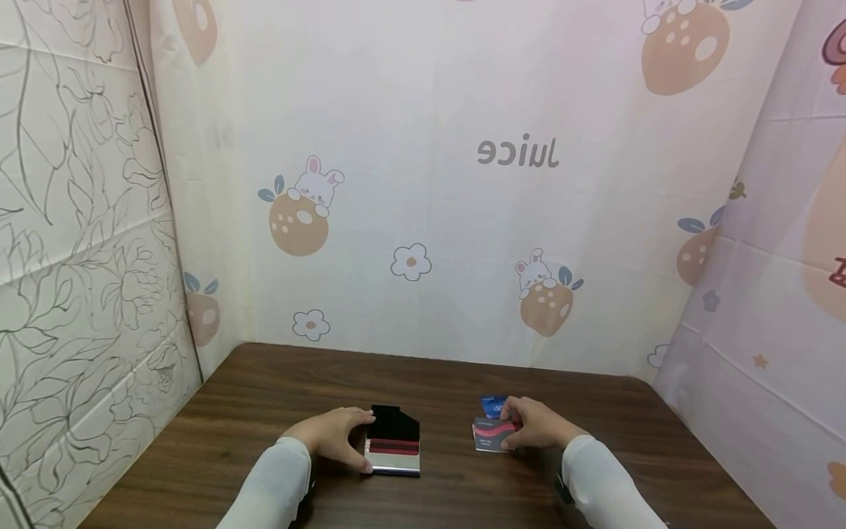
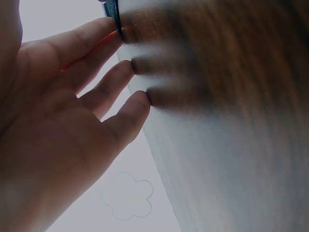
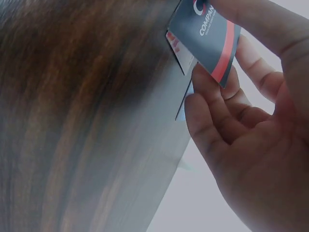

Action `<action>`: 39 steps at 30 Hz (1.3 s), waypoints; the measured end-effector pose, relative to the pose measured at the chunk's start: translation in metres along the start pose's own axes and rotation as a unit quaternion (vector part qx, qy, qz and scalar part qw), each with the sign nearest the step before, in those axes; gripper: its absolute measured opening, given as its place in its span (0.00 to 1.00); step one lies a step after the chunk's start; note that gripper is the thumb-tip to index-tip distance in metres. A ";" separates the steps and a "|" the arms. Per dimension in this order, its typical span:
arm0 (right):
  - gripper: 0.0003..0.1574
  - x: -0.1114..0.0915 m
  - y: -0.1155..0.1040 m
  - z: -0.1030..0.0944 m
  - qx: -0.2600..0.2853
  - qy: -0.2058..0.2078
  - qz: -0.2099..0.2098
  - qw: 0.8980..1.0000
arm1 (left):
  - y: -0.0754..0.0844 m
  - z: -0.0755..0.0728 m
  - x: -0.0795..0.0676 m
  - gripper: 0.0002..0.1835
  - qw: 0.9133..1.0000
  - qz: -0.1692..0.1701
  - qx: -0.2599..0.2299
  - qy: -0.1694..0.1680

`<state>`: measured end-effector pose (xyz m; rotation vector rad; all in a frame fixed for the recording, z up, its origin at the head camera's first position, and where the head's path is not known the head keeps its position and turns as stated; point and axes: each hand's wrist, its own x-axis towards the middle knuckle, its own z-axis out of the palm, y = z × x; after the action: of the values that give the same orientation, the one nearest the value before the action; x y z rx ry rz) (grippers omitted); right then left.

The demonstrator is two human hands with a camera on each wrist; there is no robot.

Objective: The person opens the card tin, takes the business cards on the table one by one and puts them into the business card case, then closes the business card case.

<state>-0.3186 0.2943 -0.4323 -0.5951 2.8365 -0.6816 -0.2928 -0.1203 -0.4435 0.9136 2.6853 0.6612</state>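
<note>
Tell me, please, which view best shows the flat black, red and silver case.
The head view: nearly the whole flat black, red and silver case shows there, with the left grip at its side. The left wrist view shows only a dark sliver, apparently part of it; the right wrist view shows none of it.

Wrist views look dim — the tabletop [image 3: 87, 121] blurred, with pale glare

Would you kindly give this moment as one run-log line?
left hand: touching open card case; right hand: pinching grey card; blue item: beyond grey card; surface: wooden table
</note>
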 end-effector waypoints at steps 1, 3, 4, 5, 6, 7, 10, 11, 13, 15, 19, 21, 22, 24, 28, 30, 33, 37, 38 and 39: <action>0.28 -0.001 -0.001 0.000 0.002 -0.001 0.000 1.000 | 0.000 0.000 0.000 0.49 1.000 -0.001 -0.001 0.000; 0.28 -0.001 -0.002 0.000 0.009 -0.003 0.004 1.000 | 0.000 0.000 0.000 0.49 1.000 0.000 -0.002 0.000; 0.28 -0.002 -0.002 0.000 0.012 -0.006 0.006 1.000 | 0.000 0.000 0.000 0.49 1.000 0.000 -0.002 -0.001; 0.27 -0.002 -0.003 0.000 0.014 -0.008 0.006 1.000 | 0.000 0.000 0.000 0.49 1.000 0.000 -0.002 -0.001; 0.26 -0.003 -0.004 0.000 0.016 -0.011 0.006 1.000 | 0.000 0.000 0.000 0.49 1.000 0.000 -0.002 -0.002; 0.25 -0.004 -0.004 -0.001 0.017 -0.012 0.005 1.000 | 0.000 0.000 0.000 0.49 1.000 0.001 -0.001 -0.002; 0.20 -0.005 -0.006 -0.002 0.025 -0.017 0.006 1.000 | 0.000 0.000 0.000 0.49 1.000 0.001 0.002 -0.002; 0.18 -0.006 -0.007 -0.003 0.028 -0.018 0.004 0.999 | 0.000 0.000 0.000 0.49 1.000 0.001 0.003 -0.001; 0.15 -0.007 -0.008 -0.004 0.036 -0.021 0.001 0.999 | 0.000 0.000 0.000 0.49 1.000 0.001 0.004 -0.001; 0.13 -0.008 -0.008 -0.005 0.043 -0.026 -0.002 0.999 | 0.001 0.000 0.000 0.49 1.000 0.001 0.004 0.000; 0.12 -0.009 -0.008 -0.007 0.055 -0.034 0.003 0.998 | 0.001 -0.001 -0.001 0.49 1.000 0.000 0.004 0.000; 0.11 -0.009 -0.009 -0.007 0.059 -0.034 0.007 0.998 | 0.002 -0.001 -0.001 0.48 1.000 0.000 0.004 0.000; 0.11 -0.010 -0.009 -0.008 0.062 -0.032 0.007 0.998 | 0.002 -0.001 -0.001 0.48 1.000 0.000 0.004 -0.001; 0.11 -0.010 -0.011 -0.008 0.065 -0.029 0.004 0.997 | 0.002 -0.001 -0.001 0.48 1.000 0.000 0.003 -0.001; 0.11 -0.011 -0.016 -0.010 0.072 -0.021 -0.004 0.997 | 0.002 -0.001 -0.002 0.48 1.000 0.000 0.000 -0.001; 0.11 -0.010 -0.019 -0.011 0.070 -0.017 -0.010 0.997 | 0.001 -0.001 -0.001 0.49 1.000 0.001 0.001 0.000; 0.11 -0.008 -0.023 -0.010 0.069 -0.014 -0.019 0.997 | 0.001 -0.001 -0.001 0.49 1.000 0.000 0.002 0.000; 0.10 -0.006 -0.028 -0.009 0.075 -0.011 -0.034 0.997 | 0.000 -0.001 -0.001 0.49 1.000 0.000 -0.002 -0.001; 0.10 -0.006 -0.029 -0.009 0.077 -0.011 -0.037 0.996 | 0.000 -0.001 -0.001 0.49 1.000 -0.001 -0.003 -0.001; 0.10 -0.006 -0.031 -0.009 0.079 -0.010 -0.040 0.996 | 0.000 0.000 -0.001 0.48 1.000 -0.002 -0.005 -0.002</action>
<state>-0.3046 0.2749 -0.4096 -0.6861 2.7203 -0.8973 -0.2920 -0.1207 -0.4428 0.9067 2.6772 0.6698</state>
